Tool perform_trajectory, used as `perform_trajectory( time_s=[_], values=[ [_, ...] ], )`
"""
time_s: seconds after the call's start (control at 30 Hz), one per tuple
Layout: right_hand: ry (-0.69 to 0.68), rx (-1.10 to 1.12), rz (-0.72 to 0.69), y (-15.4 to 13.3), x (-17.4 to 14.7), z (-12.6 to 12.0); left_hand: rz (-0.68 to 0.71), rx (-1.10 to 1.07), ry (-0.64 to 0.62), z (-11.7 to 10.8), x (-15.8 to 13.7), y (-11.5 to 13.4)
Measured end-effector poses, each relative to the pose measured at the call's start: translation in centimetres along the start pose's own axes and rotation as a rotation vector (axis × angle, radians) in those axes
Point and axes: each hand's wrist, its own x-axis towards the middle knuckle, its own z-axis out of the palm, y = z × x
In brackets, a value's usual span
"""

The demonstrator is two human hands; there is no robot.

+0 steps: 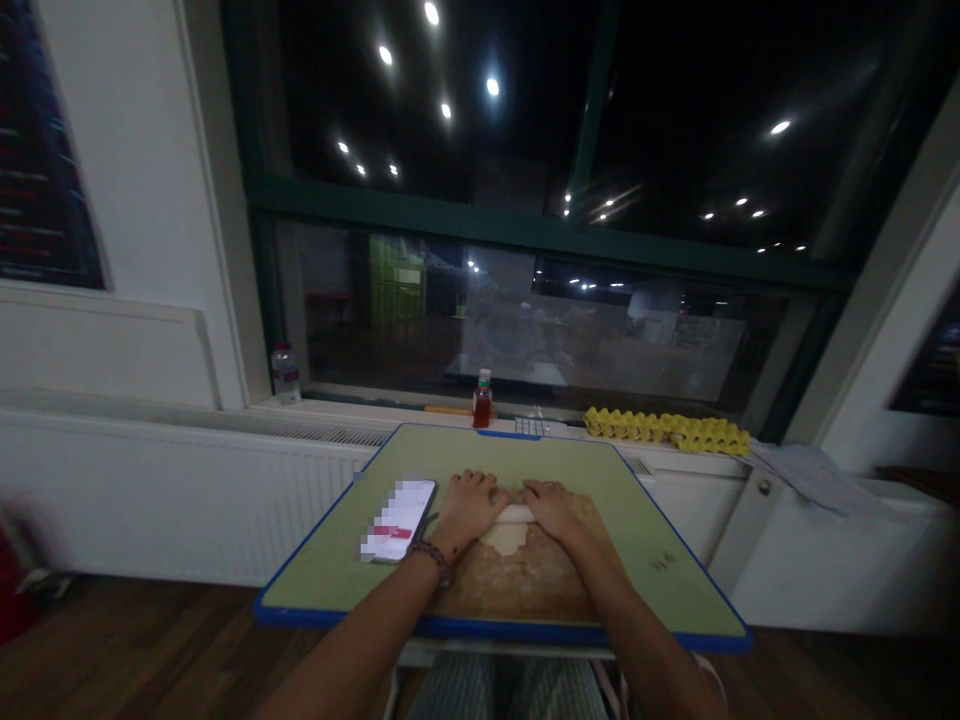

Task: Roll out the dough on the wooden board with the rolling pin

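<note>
My left hand (pixel 471 503) and my right hand (pixel 553 503) lie over the two ends of a pale rolling pin (pixel 517 514), fingers bent forward across it. Only the middle of the pin shows between them. Under and just in front of it is a thin, pale sheet of dough (pixel 505 540) with a ragged near edge. The dough rests on a brown wooden board (pixel 517 592), lightly dusted in places. A phone (pixel 401 518) with a lit screen lies left of my left hand, close to the wrist with the braided bracelet.
The board lies on a small green table (pixel 660 560) with a blue rim. On the sill behind stand a red-brown sauce bottle (pixel 481 400), a clear plastic bottle (pixel 285 374) and yellow egg trays (pixel 667 430). Papers (pixel 817 475) lie at right; a white radiator (pixel 172 490) runs behind.
</note>
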Motion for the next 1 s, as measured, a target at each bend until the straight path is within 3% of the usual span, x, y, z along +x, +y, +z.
perform_trajectory(
  time_s=[0.2, 1.0],
  values=[
    [-0.047, 0.022, 0.044, 0.2, 2.0, -0.3, -0.109, 0.002, 0.007, 0.3, 1.7, -0.4],
    [-0.032, -0.006, 0.103, 0.0, 2.6, -0.2, -0.156, -0.031, 0.004, 0.9, 2.3, -0.8]
  ],
)
